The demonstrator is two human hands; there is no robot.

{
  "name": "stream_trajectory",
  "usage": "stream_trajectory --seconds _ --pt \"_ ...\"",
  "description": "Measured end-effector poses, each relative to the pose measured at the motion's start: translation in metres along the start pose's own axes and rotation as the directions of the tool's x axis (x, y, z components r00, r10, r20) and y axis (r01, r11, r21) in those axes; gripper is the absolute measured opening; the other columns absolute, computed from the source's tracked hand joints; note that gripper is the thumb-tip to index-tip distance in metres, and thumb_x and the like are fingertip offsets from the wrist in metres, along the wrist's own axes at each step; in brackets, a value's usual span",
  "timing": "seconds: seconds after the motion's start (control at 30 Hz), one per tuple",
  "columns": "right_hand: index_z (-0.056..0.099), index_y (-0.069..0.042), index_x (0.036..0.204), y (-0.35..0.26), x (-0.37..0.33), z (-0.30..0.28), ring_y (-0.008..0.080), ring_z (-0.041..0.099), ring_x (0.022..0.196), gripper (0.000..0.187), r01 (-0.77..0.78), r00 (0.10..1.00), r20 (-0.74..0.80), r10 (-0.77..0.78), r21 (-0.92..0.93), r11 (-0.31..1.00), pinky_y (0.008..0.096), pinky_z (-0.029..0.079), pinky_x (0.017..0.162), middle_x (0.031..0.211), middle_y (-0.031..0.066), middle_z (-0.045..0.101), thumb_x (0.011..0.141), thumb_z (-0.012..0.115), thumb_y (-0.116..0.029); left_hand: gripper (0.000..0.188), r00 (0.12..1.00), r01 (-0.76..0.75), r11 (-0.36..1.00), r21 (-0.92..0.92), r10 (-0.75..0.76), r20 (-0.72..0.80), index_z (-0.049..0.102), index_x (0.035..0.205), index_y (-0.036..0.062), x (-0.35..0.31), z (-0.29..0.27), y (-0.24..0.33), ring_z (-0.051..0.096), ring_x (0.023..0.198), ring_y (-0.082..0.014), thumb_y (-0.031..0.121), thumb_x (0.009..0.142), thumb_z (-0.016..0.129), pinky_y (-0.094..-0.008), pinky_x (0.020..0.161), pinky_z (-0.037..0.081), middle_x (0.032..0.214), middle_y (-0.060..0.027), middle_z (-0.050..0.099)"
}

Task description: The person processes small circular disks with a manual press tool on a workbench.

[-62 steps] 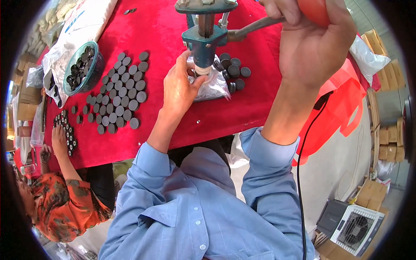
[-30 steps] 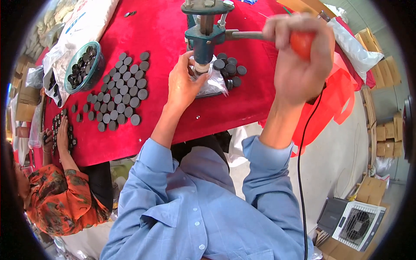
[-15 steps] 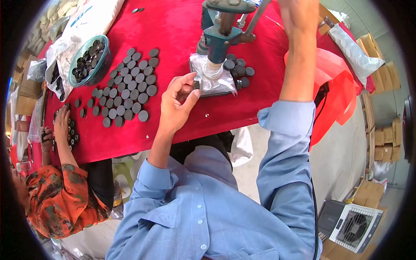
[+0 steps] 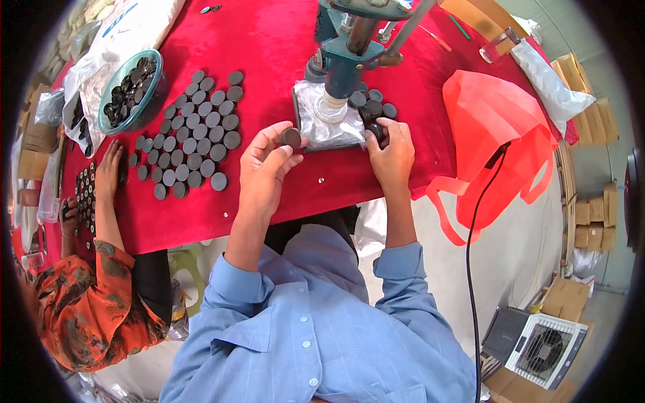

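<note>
Between the thumb and fingers of my left hand (image 4: 261, 171) is a dark round disc (image 4: 290, 138), tilted up at the near left corner of the press base. My right hand (image 4: 394, 158) pinches a black round piece (image 4: 376, 132) at the base's right side. A green hand press (image 4: 344, 75) stands between them, its pale round ram (image 4: 330, 107) low over the base (image 4: 310, 124), which is wrapped in clear plastic. Several dark discs (image 4: 373, 107) lie just beyond my right fingers. A larger group of similar discs (image 4: 195, 144) is spread to the left.
A teal basin (image 4: 158, 91) of black round parts stands at the far left. Beside it a co-worker's hand (image 4: 107, 171) rests by rows of small ringed parts (image 4: 85, 195). At the right, a red fabric bag (image 4: 490, 121) hangs over the table edge, with a black cable (image 4: 472, 282) before it.
My right hand has come down from the press lever to the discs at the right of the base. My left hand has drawn slightly back and left with its disc.
</note>
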State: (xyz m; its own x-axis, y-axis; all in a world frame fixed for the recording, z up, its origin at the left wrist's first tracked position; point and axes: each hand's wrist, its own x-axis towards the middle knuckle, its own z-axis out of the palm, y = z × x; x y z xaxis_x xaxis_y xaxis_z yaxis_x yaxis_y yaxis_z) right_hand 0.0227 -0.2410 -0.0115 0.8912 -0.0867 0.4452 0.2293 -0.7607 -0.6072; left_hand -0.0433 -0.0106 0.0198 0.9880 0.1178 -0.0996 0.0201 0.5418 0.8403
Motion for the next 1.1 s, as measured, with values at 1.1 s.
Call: stream_trajectory --seconds 1.1 --pt "0.07 -0.001 0.103 -0.143 -0.027 -0.037 0.0251 0.067 0.087 0.031 0.376 0.908 -0.195 -0.371 0.771 0.514 0.0341 0.055 0.073 0.097 0.0137 0.068 0.073 0.078 0.005 0.026 0.733 -0.68 0.655 0.33 0.618 0.283 0.069 0.11 -0.0028 -0.042 0.015 0.048 0.067 0.089 -0.0183 0.005 0.087 0.077 -0.0287 0.076 0.054 0.103 -0.0155 0.069"
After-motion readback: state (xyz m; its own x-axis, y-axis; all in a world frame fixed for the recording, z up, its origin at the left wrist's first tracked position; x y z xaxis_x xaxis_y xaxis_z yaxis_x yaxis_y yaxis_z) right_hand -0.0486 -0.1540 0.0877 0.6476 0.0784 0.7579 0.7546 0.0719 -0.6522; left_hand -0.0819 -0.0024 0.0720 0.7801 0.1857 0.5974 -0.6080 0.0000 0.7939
